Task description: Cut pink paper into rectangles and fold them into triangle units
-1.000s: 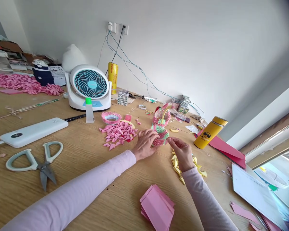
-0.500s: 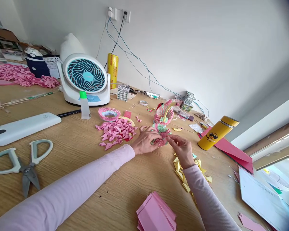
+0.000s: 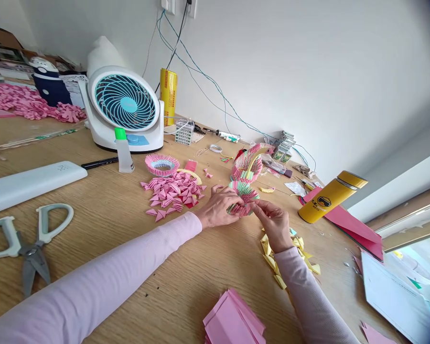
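My left hand (image 3: 220,208) is wrapped round the near side of a green and pink folded-paper piece (image 3: 244,191). On its right, my right hand (image 3: 272,220) pinches at the pink edge of that piece; whether a small paper bit is between the fingertips is too small to tell. Just behind stands a pink and green paper model (image 3: 246,165) with a yellow curved strip. Pink folded triangles (image 3: 174,191) are heaped to the left of my left hand. Yellow folded pieces (image 3: 270,260) lie beneath and beside my right wrist.
A pink paper ring (image 3: 162,165), glue bottle (image 3: 123,152) and fan (image 3: 125,102) stand at the back left. Scissors (image 3: 34,258) lie at the left. A yellow flask (image 3: 331,197) is at the right; pink sheets (image 3: 232,320) lie at the near edge.
The view has shifted slightly, so the back wall and outlets sit higher. Both hands stay at the green and pink piece, with little visible change in their grip.
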`<state>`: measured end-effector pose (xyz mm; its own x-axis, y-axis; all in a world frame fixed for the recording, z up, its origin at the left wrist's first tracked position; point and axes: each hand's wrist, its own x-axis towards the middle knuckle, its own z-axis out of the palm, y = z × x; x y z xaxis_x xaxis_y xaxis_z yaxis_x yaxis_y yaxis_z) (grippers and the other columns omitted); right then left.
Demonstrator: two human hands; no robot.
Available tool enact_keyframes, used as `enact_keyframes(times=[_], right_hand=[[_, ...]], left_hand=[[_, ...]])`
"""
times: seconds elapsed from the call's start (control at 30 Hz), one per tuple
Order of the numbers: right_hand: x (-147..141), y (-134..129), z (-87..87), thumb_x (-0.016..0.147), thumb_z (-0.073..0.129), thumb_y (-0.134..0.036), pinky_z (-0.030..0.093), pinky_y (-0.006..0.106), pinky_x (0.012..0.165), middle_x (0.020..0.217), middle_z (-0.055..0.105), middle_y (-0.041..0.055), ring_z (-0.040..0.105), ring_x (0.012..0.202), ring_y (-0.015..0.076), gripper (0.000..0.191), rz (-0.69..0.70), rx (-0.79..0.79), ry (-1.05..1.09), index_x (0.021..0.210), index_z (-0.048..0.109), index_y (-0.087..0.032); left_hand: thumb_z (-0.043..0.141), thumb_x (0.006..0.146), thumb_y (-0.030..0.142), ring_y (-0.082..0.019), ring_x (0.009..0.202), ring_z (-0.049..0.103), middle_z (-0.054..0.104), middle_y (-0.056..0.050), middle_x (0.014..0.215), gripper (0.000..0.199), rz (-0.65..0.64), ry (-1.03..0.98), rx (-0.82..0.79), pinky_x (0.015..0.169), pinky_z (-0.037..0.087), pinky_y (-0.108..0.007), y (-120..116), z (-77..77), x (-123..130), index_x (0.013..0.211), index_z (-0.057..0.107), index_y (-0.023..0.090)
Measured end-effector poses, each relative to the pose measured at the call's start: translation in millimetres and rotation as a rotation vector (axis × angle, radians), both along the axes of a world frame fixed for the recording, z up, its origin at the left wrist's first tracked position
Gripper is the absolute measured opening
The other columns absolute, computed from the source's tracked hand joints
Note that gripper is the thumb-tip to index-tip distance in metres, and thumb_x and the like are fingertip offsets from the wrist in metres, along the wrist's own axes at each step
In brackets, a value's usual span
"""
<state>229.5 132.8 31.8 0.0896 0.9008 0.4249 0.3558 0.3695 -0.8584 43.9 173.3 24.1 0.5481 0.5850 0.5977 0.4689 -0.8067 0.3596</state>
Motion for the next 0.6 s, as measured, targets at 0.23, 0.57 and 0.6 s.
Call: enact_keyframes(times=[0.23, 0.57, 0.6], right_hand=[[0.5, 2.5, -4.2, 0.075, 0.073, -0.04, 0.043, 0.031, 0.061, 0.087, 0.076, 0.0056, 0.058, 0.067, 0.0187, 0.022, -0.021, 0.048, -0.028, 0.087, 0.077, -0.022], [-0.4, 3.5, -4.2, 0.074, 0.073, -0.039, 0.039, 0.031, 0.06, 0.082, 0.076, 0.003, 0.047, 0.061, 0.0166, 0.017, -0.044, 0.106, -0.138, 0.083, 0.078, -0.026], [0.3, 3.4, -3.3, 0.074, 0.073, -0.039, 0.04, 0.031, 0.061, 0.082, 0.076, 0.0026, 0.046, 0.061, 0.0168, 0.017, -0.047, 0.111, -0.154, 0.083, 0.078, -0.026]], left_hand=[[0.061, 0.079, 0.028, -0.022, 0.102, 0.056, 0.069, -0.002, 0.094, 0.014, 0.003, 0.001, 0.018, 0.094, 0.03, -0.039, 0.0, -0.6, -0.1, 0.09, 0.063, 0.021], [0.062, 0.077, 0.026, -0.022, 0.103, 0.056, 0.069, -0.002, 0.094, 0.014, 0.005, 0.011, 0.012, 0.094, 0.03, -0.039, 0.3, -0.7, -0.3, 0.091, 0.062, 0.021], [0.062, 0.077, 0.026, -0.022, 0.103, 0.056, 0.069, -0.001, 0.094, 0.014, 0.006, 0.011, 0.01, 0.094, 0.03, -0.04, 0.2, -0.7, -0.3, 0.091, 0.062, 0.021]])
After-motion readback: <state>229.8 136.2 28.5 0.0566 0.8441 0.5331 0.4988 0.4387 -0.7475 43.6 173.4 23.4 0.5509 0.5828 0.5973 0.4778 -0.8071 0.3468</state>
